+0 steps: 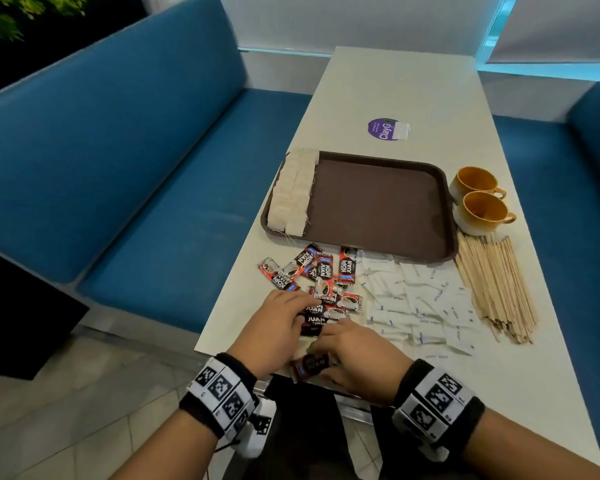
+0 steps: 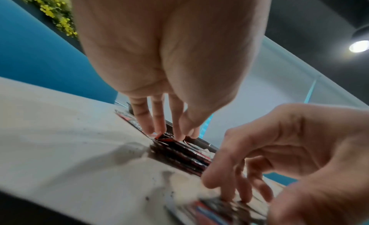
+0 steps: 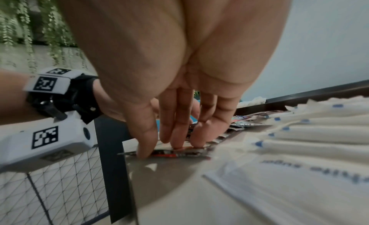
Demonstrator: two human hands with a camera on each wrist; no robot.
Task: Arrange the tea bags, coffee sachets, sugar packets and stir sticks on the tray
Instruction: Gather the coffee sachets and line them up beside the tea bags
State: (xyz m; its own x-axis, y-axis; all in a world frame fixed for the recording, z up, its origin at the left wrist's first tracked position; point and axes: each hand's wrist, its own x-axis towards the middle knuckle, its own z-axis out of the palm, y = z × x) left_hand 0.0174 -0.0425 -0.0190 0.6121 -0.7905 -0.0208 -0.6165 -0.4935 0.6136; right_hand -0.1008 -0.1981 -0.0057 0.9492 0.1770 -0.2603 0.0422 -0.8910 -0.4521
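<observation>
A brown tray (image 1: 378,202) lies mid-table with white tea bags (image 1: 293,192) in rows along its left side. In front of it are scattered red-and-black coffee sachets (image 1: 312,268), a spread of white sugar packets (image 1: 416,299) and a bundle of wooden stir sticks (image 1: 496,289). My left hand (image 1: 300,306) lies flat, its straight fingertips (image 2: 175,136) touching the nearest sachets. My right hand (image 1: 321,362) pinches one blurred coffee sachet (image 3: 179,153) between thumb and fingers at the table's front edge.
Two orange mugs (image 1: 482,202) stand right of the tray, just behind the sticks. A purple round sticker (image 1: 383,129) sits beyond the tray. Blue benches (image 1: 118,168) flank the table on both sides. Sugar packets (image 3: 309,133) lie close to my right hand.
</observation>
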